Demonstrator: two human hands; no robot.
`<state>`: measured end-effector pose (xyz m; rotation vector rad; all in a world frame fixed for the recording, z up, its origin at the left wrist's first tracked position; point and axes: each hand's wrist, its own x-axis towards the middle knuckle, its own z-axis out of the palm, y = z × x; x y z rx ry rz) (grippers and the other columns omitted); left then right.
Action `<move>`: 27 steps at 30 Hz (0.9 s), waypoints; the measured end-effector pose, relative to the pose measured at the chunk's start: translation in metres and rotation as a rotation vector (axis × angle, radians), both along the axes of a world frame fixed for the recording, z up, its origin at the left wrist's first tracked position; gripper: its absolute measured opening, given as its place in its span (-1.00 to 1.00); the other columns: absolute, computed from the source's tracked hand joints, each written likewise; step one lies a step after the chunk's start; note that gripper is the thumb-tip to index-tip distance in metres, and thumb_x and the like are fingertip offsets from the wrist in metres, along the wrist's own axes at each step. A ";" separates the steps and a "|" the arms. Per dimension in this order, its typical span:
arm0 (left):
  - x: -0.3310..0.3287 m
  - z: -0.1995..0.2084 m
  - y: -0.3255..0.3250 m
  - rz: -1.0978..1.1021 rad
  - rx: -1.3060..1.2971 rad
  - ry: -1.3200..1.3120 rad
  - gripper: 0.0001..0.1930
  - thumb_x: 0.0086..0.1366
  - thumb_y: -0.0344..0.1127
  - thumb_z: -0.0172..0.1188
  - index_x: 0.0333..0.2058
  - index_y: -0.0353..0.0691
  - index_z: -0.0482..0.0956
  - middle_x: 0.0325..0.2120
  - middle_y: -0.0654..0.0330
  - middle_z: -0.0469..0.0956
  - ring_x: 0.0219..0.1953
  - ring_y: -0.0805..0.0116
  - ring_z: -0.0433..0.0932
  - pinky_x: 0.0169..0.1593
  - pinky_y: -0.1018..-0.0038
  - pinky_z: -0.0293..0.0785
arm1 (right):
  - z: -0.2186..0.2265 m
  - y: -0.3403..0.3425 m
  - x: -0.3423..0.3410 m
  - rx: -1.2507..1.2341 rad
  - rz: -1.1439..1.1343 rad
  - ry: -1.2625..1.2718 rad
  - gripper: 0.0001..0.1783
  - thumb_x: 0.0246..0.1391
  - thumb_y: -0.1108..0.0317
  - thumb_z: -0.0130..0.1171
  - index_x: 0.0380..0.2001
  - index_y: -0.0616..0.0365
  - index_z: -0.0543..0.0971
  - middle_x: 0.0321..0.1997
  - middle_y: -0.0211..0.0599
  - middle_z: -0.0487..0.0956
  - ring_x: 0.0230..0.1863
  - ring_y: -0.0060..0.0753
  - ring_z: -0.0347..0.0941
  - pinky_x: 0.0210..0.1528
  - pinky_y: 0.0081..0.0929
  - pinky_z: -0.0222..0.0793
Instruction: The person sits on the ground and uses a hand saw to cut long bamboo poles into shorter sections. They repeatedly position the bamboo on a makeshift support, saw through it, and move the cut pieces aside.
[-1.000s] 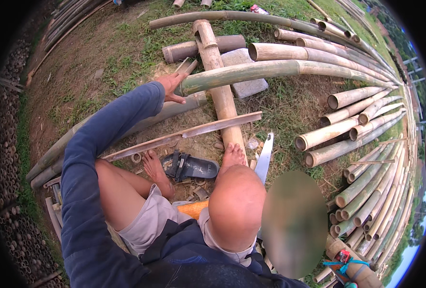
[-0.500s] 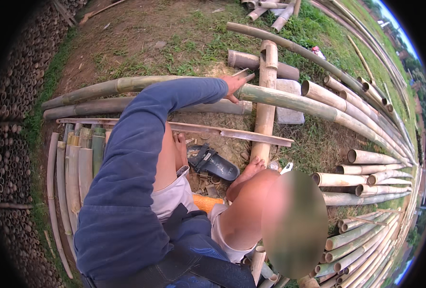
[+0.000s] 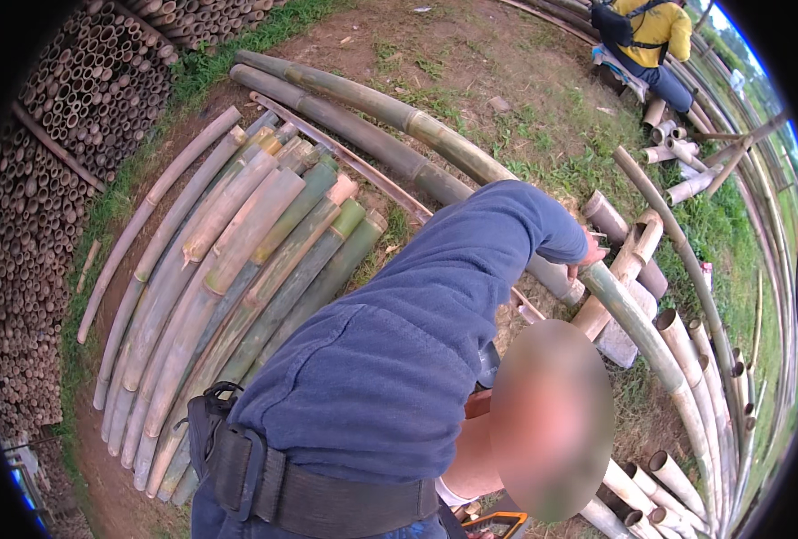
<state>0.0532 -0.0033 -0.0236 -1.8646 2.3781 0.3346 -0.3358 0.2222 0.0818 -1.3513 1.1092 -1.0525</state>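
Left hand (image 3: 586, 253) at end of green bamboo pole (image 3: 640, 313), touching it (cannot tell how far fingers close). Pole lies across pale bamboo log (image 3: 591, 316). Right hand hidden, cannot tell grip. Bamboo pile (image 3: 208, 289) at left.

Long navy-blue sleeve (image 3: 390, 332) (softly creased), wide black strap (image 3: 350, 503), dark rectangular buckle (image 3: 240, 476).
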 end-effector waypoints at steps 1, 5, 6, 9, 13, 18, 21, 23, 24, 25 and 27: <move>-0.001 -0.001 0.000 -0.002 -0.001 0.008 0.24 -0.06 0.39 0.61 0.41 -0.25 0.23 0.15 -0.13 0.59 0.23 -0.11 0.61 0.19 -0.04 0.55 | 0.000 0.000 -0.001 0.003 -0.004 -0.010 -0.58 0.27 0.26 0.40 0.07 0.15 0.49 -0.12 -0.21 0.57 -0.13 -0.26 0.53 -0.07 -0.33 0.52; -0.006 -0.003 -0.004 0.016 0.001 0.008 0.25 -0.07 0.36 0.63 0.44 -0.19 0.21 0.17 -0.13 0.58 0.24 -0.12 0.60 0.21 -0.05 0.54 | 0.001 0.004 -0.002 0.021 -0.033 -0.065 -0.60 0.29 0.28 0.39 0.06 0.16 0.48 -0.14 -0.22 0.57 -0.15 -0.29 0.53 -0.08 -0.35 0.52; -0.007 -0.004 -0.004 0.010 0.001 0.014 0.26 -0.07 0.36 0.63 0.45 -0.19 0.20 0.18 -0.13 0.58 0.24 -0.12 0.60 0.21 -0.05 0.54 | 0.002 0.006 -0.002 0.026 -0.040 -0.079 -0.60 0.29 0.28 0.39 0.06 0.16 0.48 -0.14 -0.22 0.57 -0.15 -0.30 0.54 -0.08 -0.36 0.52; -0.008 -0.004 -0.007 0.002 0.014 0.012 0.28 -0.07 0.35 0.64 0.48 -0.17 0.16 0.19 -0.14 0.57 0.24 -0.14 0.59 0.21 -0.06 0.54 | 0.004 0.010 -0.004 0.046 -0.058 -0.112 -0.61 0.30 0.29 0.38 0.06 0.16 0.48 -0.15 -0.23 0.56 -0.17 -0.32 0.54 -0.09 -0.38 0.52; -0.005 -0.010 -0.006 0.015 0.013 0.022 0.32 -0.07 0.33 0.64 0.51 -0.15 0.10 0.21 -0.15 0.56 0.25 -0.15 0.59 0.22 -0.07 0.54 | 0.003 0.019 -0.012 0.070 -0.056 -0.174 -0.63 0.32 0.30 0.38 0.05 0.16 0.47 -0.16 -0.25 0.56 -0.19 -0.35 0.54 -0.11 -0.40 0.52; 0.004 0.005 -0.001 -0.007 0.024 0.123 0.60 -0.08 0.11 0.72 0.61 0.08 -0.46 0.26 -0.23 0.51 0.27 -0.30 0.54 0.29 -0.07 0.51 | -0.023 0.006 0.005 0.090 0.017 -0.210 -0.72 0.40 0.48 0.26 0.03 0.14 0.40 -0.28 -0.39 0.52 -0.36 -0.62 0.45 -0.25 -0.63 0.45; -0.005 0.045 -0.007 -0.099 0.079 -0.206 0.27 0.00 0.30 0.61 0.51 -0.27 0.14 0.32 -0.14 0.47 0.32 -0.19 0.52 0.33 -0.05 0.50 | -0.046 -0.011 0.024 0.065 -0.030 -0.128 -0.59 0.26 0.56 0.39 0.06 0.15 0.42 -0.16 -0.34 0.59 -0.24 -0.58 0.53 -0.21 -0.53 0.53; -0.013 0.071 -0.009 -0.191 0.173 -0.327 0.21 0.03 0.33 0.59 0.45 -0.34 0.25 0.34 -0.16 0.45 0.33 -0.18 0.51 0.34 -0.06 0.49 | -0.055 -0.020 0.034 -0.003 0.017 -0.067 -0.59 0.23 0.54 0.43 0.05 0.15 0.46 -0.12 -0.35 0.62 -0.19 -0.54 0.56 -0.12 -0.47 0.55; -0.017 0.081 -0.011 -0.228 0.226 -0.364 0.20 0.04 0.32 0.59 0.45 -0.36 0.25 0.34 -0.18 0.44 0.33 -0.19 0.51 0.34 -0.05 0.49 | -0.058 -0.023 0.037 0.017 0.006 -0.010 -0.58 0.21 0.51 0.46 0.04 0.15 0.47 -0.12 -0.36 0.63 -0.18 -0.53 0.57 -0.09 -0.46 0.55; -0.020 0.089 -0.015 -0.261 0.281 -0.400 0.20 0.05 0.32 0.58 0.44 -0.37 0.26 0.34 -0.19 0.44 0.33 -0.20 0.51 0.34 -0.05 0.49 | -0.059 -0.025 0.041 0.087 -0.006 0.060 -0.58 0.20 0.49 0.48 0.03 0.14 0.49 -0.11 -0.36 0.64 -0.16 -0.52 0.58 -0.05 -0.46 0.54; -0.029 0.095 -0.022 -0.283 0.312 -0.442 0.24 -0.03 0.32 0.63 0.42 -0.44 0.28 0.25 -0.23 0.52 0.32 -0.11 0.54 0.32 0.07 0.51 | -0.058 -0.028 0.048 -0.015 -0.003 0.101 -0.57 0.19 0.44 0.51 0.03 0.15 0.51 -0.11 -0.38 0.65 -0.14 -0.52 0.59 -0.04 -0.48 0.53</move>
